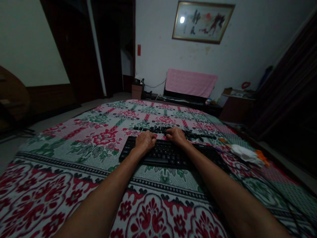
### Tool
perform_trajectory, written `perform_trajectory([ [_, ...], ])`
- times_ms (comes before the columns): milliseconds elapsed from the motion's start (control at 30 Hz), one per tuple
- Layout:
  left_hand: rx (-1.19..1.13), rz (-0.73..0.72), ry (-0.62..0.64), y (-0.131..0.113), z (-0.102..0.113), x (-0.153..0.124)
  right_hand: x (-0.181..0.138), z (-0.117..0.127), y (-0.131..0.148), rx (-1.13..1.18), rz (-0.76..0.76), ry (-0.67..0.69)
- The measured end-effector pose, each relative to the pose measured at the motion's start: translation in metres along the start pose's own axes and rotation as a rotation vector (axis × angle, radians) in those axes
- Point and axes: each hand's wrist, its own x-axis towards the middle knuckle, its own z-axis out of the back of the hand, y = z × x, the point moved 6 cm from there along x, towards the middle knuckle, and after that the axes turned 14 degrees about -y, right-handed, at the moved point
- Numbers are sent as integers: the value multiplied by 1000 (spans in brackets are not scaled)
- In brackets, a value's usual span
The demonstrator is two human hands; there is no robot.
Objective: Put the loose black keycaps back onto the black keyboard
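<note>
A black keyboard (pixel 170 156) lies across a floral bedspread (pixel 74 155). My left hand (pixel 145 140) rests on its far left part with the fingers curled down and closed. My right hand (pixel 176 135) sits beside it at the keyboard's far edge, its fingers also bent and pressed together. Whatever the fingertips pinch is hidden in the dim light. Just beyond the hands, a row of loose black keycaps (pixel 195 135) lies on the cover.
A white cloth (pixel 244 152) and a small orange thing (pixel 263 156) lie on the bed to the right. Behind the bed stand a low unit under a pink cover (pixel 190 82), a small cabinet (pixel 235 105) and a framed picture (pixel 201 21).
</note>
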Motion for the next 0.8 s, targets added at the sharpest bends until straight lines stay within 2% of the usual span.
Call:
perform_trajectory([
  [133,-6,19,0,1,-1,0,6,-4,-4,-79,-4,-52],
  [600,22,-17,-19,0,-1,0,12,-12,-6,-88,31,-19],
  [800,12,-23,-9,1,-2,1,0,4,1,44,126,-110],
])
